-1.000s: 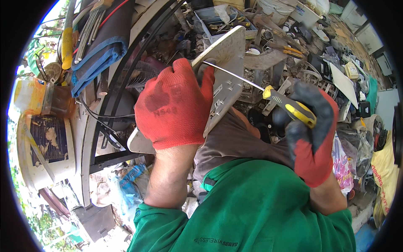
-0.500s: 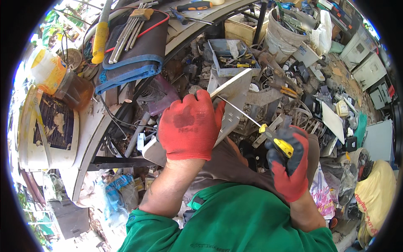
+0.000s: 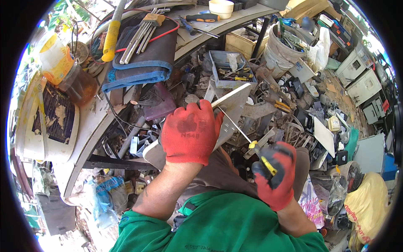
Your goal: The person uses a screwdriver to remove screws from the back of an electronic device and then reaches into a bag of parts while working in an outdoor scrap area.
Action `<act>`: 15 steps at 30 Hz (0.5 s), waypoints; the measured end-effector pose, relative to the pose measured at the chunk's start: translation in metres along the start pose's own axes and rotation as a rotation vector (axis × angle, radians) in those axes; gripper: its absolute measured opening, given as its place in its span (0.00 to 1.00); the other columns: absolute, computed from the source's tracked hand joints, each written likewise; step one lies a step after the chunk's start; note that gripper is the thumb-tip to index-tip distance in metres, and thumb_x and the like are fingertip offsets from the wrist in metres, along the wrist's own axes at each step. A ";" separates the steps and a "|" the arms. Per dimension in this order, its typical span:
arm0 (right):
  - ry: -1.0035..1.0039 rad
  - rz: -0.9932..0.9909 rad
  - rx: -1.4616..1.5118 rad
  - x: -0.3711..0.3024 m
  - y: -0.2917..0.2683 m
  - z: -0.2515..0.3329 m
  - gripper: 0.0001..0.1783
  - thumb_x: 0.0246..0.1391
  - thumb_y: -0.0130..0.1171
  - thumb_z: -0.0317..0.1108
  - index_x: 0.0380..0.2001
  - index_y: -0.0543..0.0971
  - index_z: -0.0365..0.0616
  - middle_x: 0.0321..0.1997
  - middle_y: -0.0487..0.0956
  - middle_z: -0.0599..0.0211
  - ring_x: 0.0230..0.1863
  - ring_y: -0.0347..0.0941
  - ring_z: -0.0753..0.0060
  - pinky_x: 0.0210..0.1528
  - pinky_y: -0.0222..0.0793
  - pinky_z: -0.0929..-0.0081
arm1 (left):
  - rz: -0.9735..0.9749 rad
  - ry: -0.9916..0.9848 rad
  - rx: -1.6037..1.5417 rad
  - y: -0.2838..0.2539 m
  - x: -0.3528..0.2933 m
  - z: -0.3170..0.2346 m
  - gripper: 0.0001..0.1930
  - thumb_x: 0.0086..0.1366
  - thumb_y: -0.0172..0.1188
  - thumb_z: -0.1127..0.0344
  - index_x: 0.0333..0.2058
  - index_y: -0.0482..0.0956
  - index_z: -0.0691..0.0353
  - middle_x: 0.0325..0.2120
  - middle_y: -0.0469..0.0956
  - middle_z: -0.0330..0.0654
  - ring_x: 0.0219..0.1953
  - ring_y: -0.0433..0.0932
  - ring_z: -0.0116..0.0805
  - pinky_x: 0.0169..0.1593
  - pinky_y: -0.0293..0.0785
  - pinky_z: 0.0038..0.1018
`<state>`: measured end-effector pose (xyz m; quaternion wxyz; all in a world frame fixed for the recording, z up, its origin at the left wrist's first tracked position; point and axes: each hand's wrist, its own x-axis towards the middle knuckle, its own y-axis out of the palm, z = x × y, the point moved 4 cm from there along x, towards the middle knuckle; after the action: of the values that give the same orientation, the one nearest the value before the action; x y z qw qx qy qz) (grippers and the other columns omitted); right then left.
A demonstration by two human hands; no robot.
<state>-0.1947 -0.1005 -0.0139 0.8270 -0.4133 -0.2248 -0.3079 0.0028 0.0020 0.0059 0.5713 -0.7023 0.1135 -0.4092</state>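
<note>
A desk is seen curving along the left and top, its pale surface worn and its edge dark-lined. On it a mat of dark, soft-looking fabric is laid folded, trimmed in fuzzy blue. Beyond, a scuffed whitish bucket is filled with mixed parts.

The flat panel, pale and stained, with straight edges and small slots in its face, is held aslant in front of the thighs, near the desk. Its far side is gripped by the left hand, whose glove is of ribbed red knit with a dark smudge; the thumb is laid over the edge. By the right hand, closed in a red glove with dark-coated fingers, a screwdriver is held by its ribbed yellow-and-black handle.

The thin, bright shaft is directed at the panel near the left thumb, so the step in hand is judged to be screwdriver work there; whether a screw is engaged cannot be told. For the next move, a firmly braced panel and a well-aligned shaft seem to be called for, with the thumb kept clear of the tip.
</note>
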 end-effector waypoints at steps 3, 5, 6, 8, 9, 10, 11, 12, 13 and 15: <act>0.386 0.058 0.203 0.011 -0.001 -0.008 0.23 0.55 0.56 0.22 0.55 0.72 0.34 0.45 0.78 0.52 0.38 0.74 0.59 0.46 0.73 0.68 | -0.001 -0.009 -0.006 -0.001 -0.001 0.000 0.19 0.58 0.68 0.44 0.28 0.77 0.54 0.24 0.80 0.41 0.29 0.82 0.44 0.30 0.77 0.40; 0.354 0.151 0.181 0.014 -0.001 -0.012 0.20 0.55 0.57 0.23 0.52 0.74 0.32 0.40 0.80 0.53 0.33 0.77 0.56 0.41 0.74 0.68 | -0.016 -0.001 -0.014 -0.002 -0.003 0.000 0.19 0.57 0.69 0.45 0.29 0.77 0.53 0.24 0.79 0.40 0.29 0.81 0.44 0.30 0.76 0.40; 0.400 0.205 0.176 0.012 0.001 -0.014 0.19 0.54 0.58 0.23 0.51 0.75 0.32 0.40 0.80 0.52 0.34 0.77 0.55 0.41 0.74 0.67 | -0.025 0.007 -0.015 -0.002 -0.004 -0.001 0.19 0.57 0.69 0.45 0.29 0.77 0.53 0.24 0.79 0.40 0.29 0.81 0.43 0.31 0.76 0.40; 0.441 0.228 0.168 0.012 0.004 -0.016 0.18 0.52 0.59 0.23 0.48 0.76 0.32 0.40 0.80 0.51 0.35 0.78 0.51 0.42 0.75 0.65 | -0.030 0.014 -0.021 -0.001 -0.005 -0.001 0.19 0.57 0.69 0.45 0.29 0.76 0.54 0.24 0.79 0.40 0.29 0.81 0.43 0.31 0.76 0.39; 0.433 0.188 0.172 0.011 0.003 -0.017 0.18 0.51 0.61 0.23 0.47 0.76 0.32 0.41 0.80 0.51 0.36 0.78 0.50 0.42 0.75 0.64 | -0.032 0.018 -0.017 -0.001 -0.004 -0.004 0.19 0.56 0.70 0.46 0.28 0.76 0.54 0.24 0.79 0.39 0.29 0.81 0.43 0.31 0.76 0.39; 0.425 0.149 0.176 0.011 0.001 -0.018 0.18 0.50 0.62 0.23 0.45 0.76 0.33 0.41 0.80 0.51 0.37 0.78 0.49 0.43 0.75 0.64 | -0.033 0.021 -0.014 -0.002 -0.004 -0.007 0.19 0.56 0.70 0.46 0.28 0.76 0.54 0.24 0.79 0.39 0.29 0.81 0.43 0.32 0.75 0.39; 0.411 0.133 0.174 0.011 0.000 -0.019 0.18 0.48 0.63 0.23 0.44 0.76 0.33 0.40 0.80 0.51 0.37 0.78 0.49 0.43 0.75 0.63 | -0.040 0.024 -0.010 -0.004 -0.003 -0.010 0.18 0.56 0.70 0.46 0.28 0.76 0.54 0.24 0.79 0.39 0.29 0.81 0.43 0.32 0.75 0.39; 0.401 0.124 0.172 0.012 0.001 -0.019 0.18 0.47 0.63 0.23 0.43 0.76 0.34 0.40 0.79 0.52 0.38 0.77 0.48 0.43 0.74 0.62 | -0.039 0.024 -0.009 -0.003 -0.004 -0.008 0.18 0.57 0.70 0.46 0.28 0.76 0.54 0.24 0.79 0.39 0.29 0.81 0.43 0.32 0.75 0.39; 0.392 0.114 0.169 0.013 0.003 -0.018 0.18 0.46 0.64 0.24 0.42 0.76 0.35 0.39 0.79 0.52 0.38 0.77 0.48 0.43 0.74 0.62 | -0.039 0.024 -0.008 -0.003 -0.004 -0.008 0.18 0.57 0.70 0.46 0.28 0.76 0.54 0.24 0.79 0.39 0.29 0.81 0.43 0.32 0.75 0.39; 0.273 0.101 0.028 0.021 0.004 -0.010 0.18 0.45 0.65 0.24 0.41 0.76 0.35 0.39 0.77 0.53 0.39 0.77 0.47 0.43 0.74 0.61 | -0.034 0.013 -0.013 0.000 -0.003 -0.005 0.18 0.57 0.70 0.47 0.29 0.76 0.54 0.23 0.79 0.40 0.29 0.81 0.43 0.32 0.75 0.39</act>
<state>-0.1758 -0.1143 -0.0083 0.8700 -0.3668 -0.0935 -0.3158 -0.0028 0.0007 0.0046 0.5588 -0.7053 0.1082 -0.4226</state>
